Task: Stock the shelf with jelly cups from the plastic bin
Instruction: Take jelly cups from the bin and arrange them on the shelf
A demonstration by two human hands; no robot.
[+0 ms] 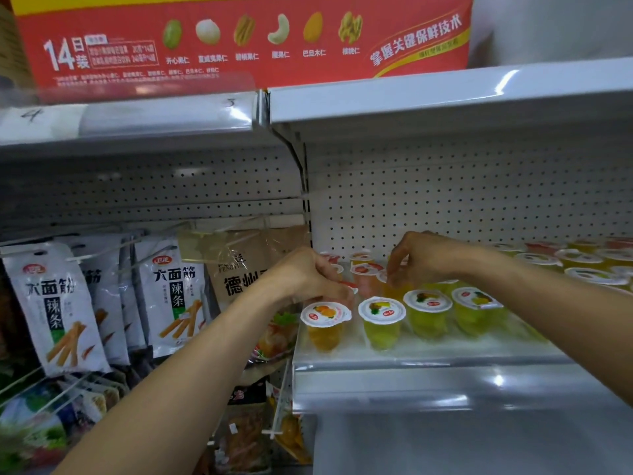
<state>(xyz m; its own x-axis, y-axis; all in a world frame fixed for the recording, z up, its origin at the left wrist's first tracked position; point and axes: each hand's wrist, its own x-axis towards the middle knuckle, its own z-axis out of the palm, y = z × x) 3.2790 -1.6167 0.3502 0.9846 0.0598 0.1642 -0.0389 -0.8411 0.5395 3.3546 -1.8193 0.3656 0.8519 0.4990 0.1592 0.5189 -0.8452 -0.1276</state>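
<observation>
Pinching jelly cups (368,279) near the left edge of the shelf (411,354), the left hand (308,275) and right hand (421,258) crowd the rows; a stray knuckle could topple the front-edge orange cup (325,323).

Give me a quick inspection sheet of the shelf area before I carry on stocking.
Surface: white shelf, clear front lip, partly filled.
Job's things: jelly cups upright in rows, four in front; more cups further right; plastic bin not in view.
Clutter: nothing seen on the shelf.
Grippers: left hand pinches a red-lidded cup behind the front row; right hand fingertips at a second-row cup's lid, grip unclear.
Cables: nothing seen.
Surroundings: pegboard back panel; hanging snack packets to the left; red box on the shelf above.
</observation>
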